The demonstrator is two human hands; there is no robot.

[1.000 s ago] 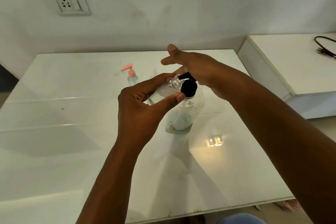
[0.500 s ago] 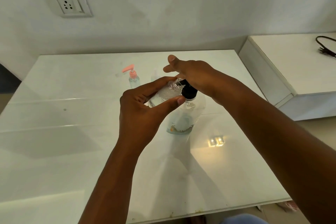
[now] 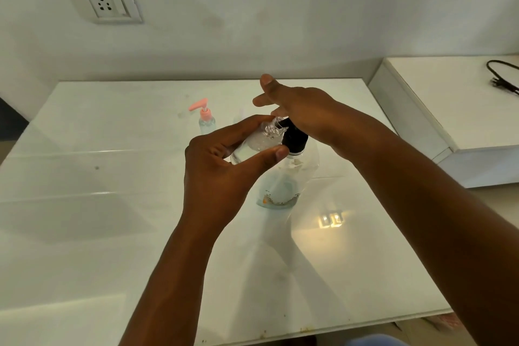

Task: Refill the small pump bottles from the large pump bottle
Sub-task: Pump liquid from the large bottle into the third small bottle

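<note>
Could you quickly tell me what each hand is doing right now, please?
Left hand: grips the small clear uncapped bottle, tilted.
Right hand: fingers straight, pressing the large clear bottle's black pump.

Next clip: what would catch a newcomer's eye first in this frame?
The two hands meeting mid-table: the left hand grips a tilted small clear bottle with its open neck at the black pump of the large clear bottle, while the right hand rests on that pump. Behind them, a small bottle with a pink pump stands alone.
</note>
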